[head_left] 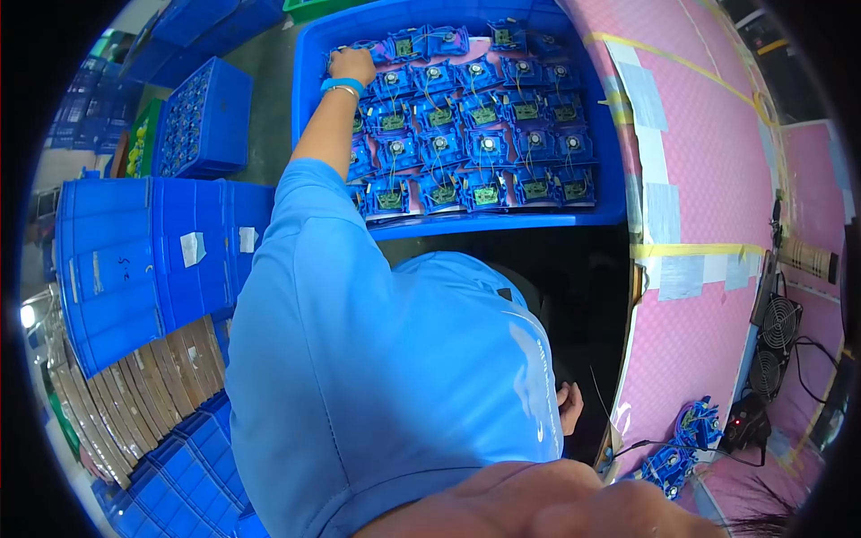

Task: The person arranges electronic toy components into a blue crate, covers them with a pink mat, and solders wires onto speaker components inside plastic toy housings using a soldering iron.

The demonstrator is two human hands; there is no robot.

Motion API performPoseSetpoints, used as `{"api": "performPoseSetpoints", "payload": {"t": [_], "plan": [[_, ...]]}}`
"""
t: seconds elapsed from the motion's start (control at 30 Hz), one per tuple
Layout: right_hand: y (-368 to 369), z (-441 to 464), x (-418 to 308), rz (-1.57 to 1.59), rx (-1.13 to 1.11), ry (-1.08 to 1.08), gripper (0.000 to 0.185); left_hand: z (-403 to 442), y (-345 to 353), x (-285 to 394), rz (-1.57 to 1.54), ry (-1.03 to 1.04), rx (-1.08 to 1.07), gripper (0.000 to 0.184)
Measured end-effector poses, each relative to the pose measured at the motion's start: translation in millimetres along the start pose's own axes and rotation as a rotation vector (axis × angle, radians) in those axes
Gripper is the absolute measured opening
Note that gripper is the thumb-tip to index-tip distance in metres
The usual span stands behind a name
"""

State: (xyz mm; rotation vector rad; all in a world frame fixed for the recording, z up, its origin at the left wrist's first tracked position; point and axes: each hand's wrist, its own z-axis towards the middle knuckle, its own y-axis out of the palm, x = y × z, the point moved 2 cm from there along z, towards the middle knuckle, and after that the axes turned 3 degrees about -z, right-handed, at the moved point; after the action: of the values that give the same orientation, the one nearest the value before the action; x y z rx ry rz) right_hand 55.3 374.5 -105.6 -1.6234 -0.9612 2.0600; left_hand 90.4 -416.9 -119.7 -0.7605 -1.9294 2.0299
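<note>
My left hand (352, 65), with a blue band on the wrist, reaches into the far left corner of a big blue crate (574, 221). Its fingers are curled on a blue plastic unit (368, 45), partly hidden by the hand. Rows of similar blue units (485, 143) lie in the crate, some showing a round silver part, others a green circuit board with thin wires. Lower down, beside my shirt, my right hand (569, 408) is mostly hidden by my body; a few bent fingers show, and whether it holds anything is not visible.
A pink-covered bench (691, 359) with yellow tape runs along the right, bearing more blue units (695, 426), a cable and black fans (776, 323). Stacked blue bins (112, 260) and a bin of small parts (211, 117) stand at left, above cardboard layers (148, 386).
</note>
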Motion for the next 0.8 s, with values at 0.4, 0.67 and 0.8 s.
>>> {"api": "performPoseSetpoints", "payload": {"t": [0.4,0.67,0.8], "plan": [[1.9,10.4,-25.1,0.018,0.066,0.057,0.028,12.8,-6.7,26.2,0.112,0.164,-0.023,0.029],[3.7,12.1,-34.4,-0.043,0.137,0.092,0.026,-10.0,-59.7,53.3,-0.082,0.174,0.336,0.029],[5.2,18.8,-55.9,-0.093,0.231,0.119,0.014,31.4,-63.7,149.0,-0.689,0.576,0.478,0.033]]}}
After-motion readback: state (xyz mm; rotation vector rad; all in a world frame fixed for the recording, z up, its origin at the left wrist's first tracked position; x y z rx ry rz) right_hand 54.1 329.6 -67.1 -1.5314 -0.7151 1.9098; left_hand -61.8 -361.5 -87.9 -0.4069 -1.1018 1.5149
